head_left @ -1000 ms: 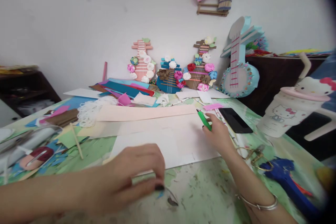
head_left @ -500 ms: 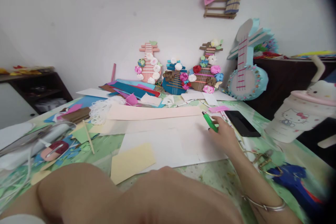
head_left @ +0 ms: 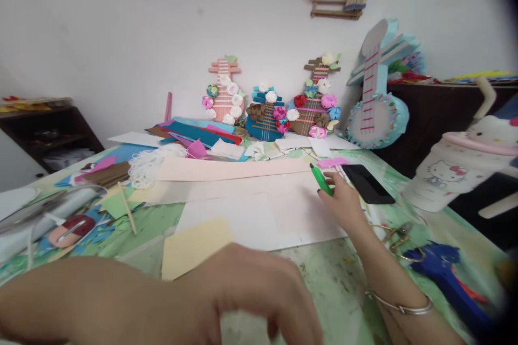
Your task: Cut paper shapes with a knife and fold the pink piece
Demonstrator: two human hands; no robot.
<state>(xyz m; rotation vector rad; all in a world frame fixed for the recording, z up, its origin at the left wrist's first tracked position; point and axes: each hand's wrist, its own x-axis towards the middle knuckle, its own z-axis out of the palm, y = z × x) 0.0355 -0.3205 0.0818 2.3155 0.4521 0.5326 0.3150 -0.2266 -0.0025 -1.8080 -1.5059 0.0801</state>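
My right hand [head_left: 342,199] is closed around a slim green tool [head_left: 321,179] with a dark tip, either a marker or a craft knife; I cannot tell which. It hovers at the right end of a pale pink paper strip [head_left: 226,168]. Under that strip lie white sheets [head_left: 259,215]. In the foreground my left hand [head_left: 259,285] is large and blurred, its fingers bent downward. Their tips run out of the picture, so whatever they may hold is hidden. A pale yellow paper piece [head_left: 196,242] lies just beyond it.
Dark phone [head_left: 369,184], gold-handled scissors [head_left: 399,240], blue glue gun [head_left: 441,275] and white tumbler [head_left: 445,172] stand or lie at right. White string [head_left: 151,164] and coloured paper [head_left: 202,137] are at left. Paper-flowered instrument models [head_left: 265,113] lean on the wall.
My left arm has swung so that the bent hand now shows at the bottom centre. My right hand keeps the green tool near the same spot. The view has shifted slightly.
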